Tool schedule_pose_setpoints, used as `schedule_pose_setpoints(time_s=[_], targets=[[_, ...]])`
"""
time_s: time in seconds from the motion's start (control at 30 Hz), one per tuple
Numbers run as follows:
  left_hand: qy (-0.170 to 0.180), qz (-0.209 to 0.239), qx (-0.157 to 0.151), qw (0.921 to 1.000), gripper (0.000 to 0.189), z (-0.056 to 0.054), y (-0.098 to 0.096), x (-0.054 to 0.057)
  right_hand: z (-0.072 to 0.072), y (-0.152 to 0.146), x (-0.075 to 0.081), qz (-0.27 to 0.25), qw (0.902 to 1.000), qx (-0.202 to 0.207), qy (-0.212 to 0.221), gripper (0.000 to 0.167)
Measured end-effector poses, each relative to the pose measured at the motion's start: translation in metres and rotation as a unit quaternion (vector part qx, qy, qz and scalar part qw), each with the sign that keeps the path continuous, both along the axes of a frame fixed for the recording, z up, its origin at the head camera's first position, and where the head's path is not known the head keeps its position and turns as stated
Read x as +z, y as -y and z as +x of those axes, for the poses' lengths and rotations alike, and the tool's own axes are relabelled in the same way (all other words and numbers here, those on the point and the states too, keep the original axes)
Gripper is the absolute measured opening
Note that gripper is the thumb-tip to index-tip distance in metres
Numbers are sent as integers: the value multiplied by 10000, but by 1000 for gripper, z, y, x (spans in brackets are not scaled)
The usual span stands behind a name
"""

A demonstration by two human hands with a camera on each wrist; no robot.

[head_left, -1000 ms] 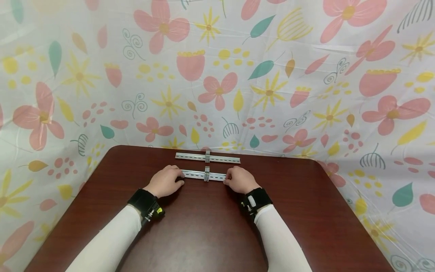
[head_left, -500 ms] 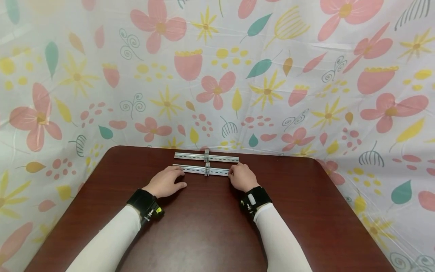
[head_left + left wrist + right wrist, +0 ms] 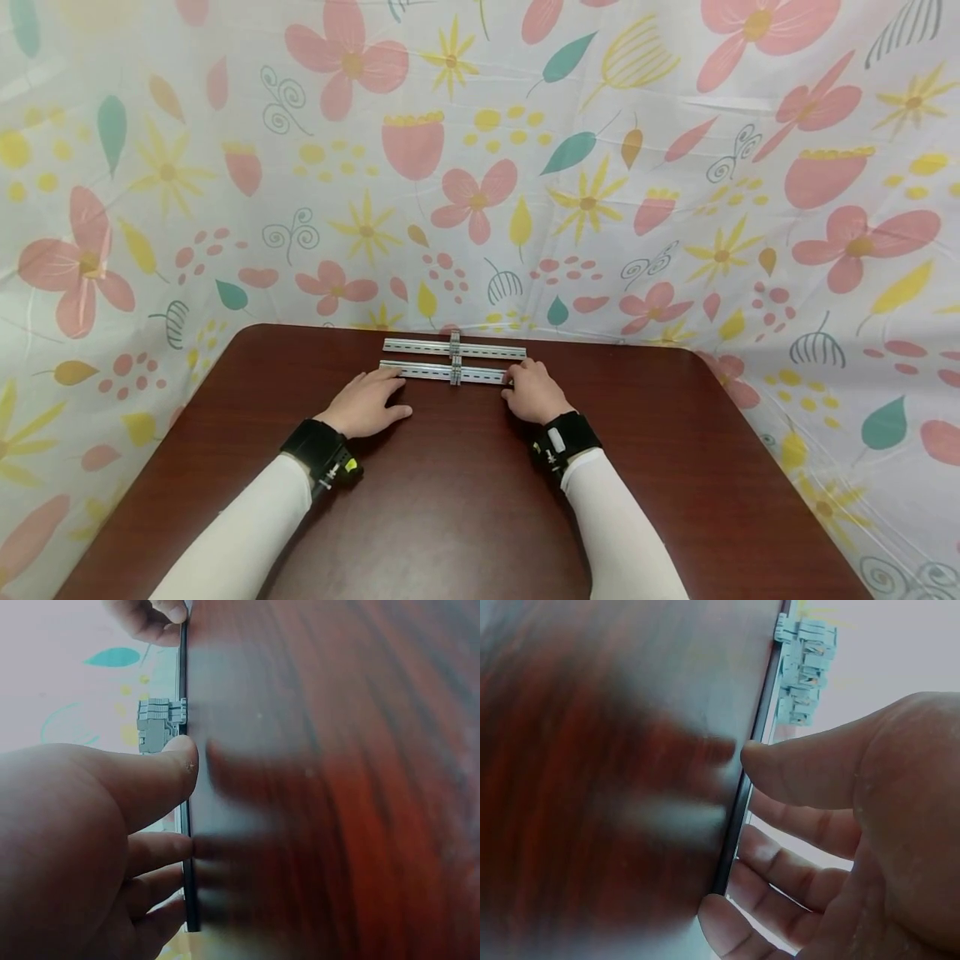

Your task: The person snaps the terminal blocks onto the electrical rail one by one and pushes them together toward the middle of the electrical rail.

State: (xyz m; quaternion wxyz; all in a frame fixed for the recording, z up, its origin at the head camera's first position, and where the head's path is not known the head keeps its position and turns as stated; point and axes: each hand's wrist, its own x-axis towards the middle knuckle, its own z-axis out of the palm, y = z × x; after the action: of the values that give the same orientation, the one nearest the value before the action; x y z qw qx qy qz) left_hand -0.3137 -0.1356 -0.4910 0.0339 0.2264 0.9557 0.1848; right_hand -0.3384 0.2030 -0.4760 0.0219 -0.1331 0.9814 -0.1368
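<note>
The nearer slotted metal DIN rail (image 3: 480,375) lies left to right near the table's back edge, with grey terminal blocks (image 3: 456,371) clipped about its middle. At its left end, my left hand (image 3: 365,404) rests with extended fingers touching the rail and the thumb held apart, pointing right. My right hand (image 3: 535,392) holds the rail's right end with curled fingers; in the right wrist view its thumb (image 3: 795,772) reaches the rail's edge and the other fingers lie along it. A second DIN rail (image 3: 420,346), also carrying terminal blocks (image 3: 454,340), lies parallel just behind.
The dark reddish-brown table (image 3: 450,500) spreads out in front of both forearms. A white floral cloth (image 3: 480,250) hangs behind the table and along its sides. Each wrist wears a black strap (image 3: 318,450) with a small device.
The nearer rail has moved back, closer to the rear rail. My left fingers have straightened and loosened from its left end, while my right hand stays at the right end.
</note>
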Motion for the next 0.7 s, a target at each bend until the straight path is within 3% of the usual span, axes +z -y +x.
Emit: schedule_pose_setpoints(time_s=[0.33,0.57,0.7], targets=[[-25,101,81,9999,64,-1,9,-2,-3,7,-1,-45,10000,52,26,20],[-170,595,114,9980,58,-1,13,-3,-2,7,-1,-77,9999,108,-78,22],[-143,802,296,9962,59,-2,16,-2,-2,1,0,-248,9993,126,-254,27]])
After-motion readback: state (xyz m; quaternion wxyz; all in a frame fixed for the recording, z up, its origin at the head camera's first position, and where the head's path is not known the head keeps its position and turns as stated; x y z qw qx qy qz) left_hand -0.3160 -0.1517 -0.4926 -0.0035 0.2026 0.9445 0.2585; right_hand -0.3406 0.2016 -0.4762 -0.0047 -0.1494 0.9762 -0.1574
